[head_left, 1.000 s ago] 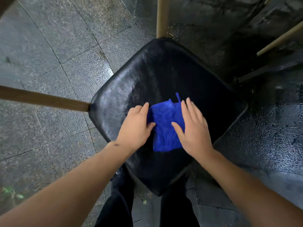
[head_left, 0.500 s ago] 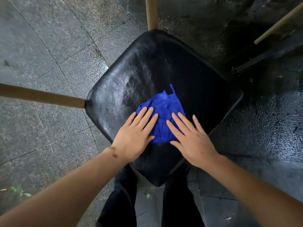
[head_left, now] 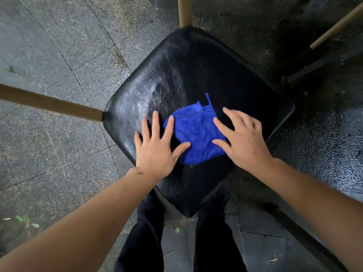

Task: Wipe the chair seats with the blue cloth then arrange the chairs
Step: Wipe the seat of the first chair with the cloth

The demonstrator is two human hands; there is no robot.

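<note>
At the far left a tan wooden leg runs in from the frame edge and meets the left corner of the black chair seat. Grey stone paving spreads wide on that side. My left hand lies flat on the seat with its fingers spread and straight, gripping nothing; my index fingertip and thumb touch the left edge of the blue cloth, the other fingers rest on bare seat. The cloth sits folded and rumpled near the middle of the seat, toward my side, with a small loop sticking up at its far edge. Bare seat surrounds it, most of it beyond. My right hand is laid open over the cloth's right edge, fingers straight and splayed, thumb on the fabric. Another tan leg rises past the seat's far corner. To the right the ground is dark and wet-looking, with a slanted pale rod at the upper right. My dark trousers stand at the seat's near corner.
</note>
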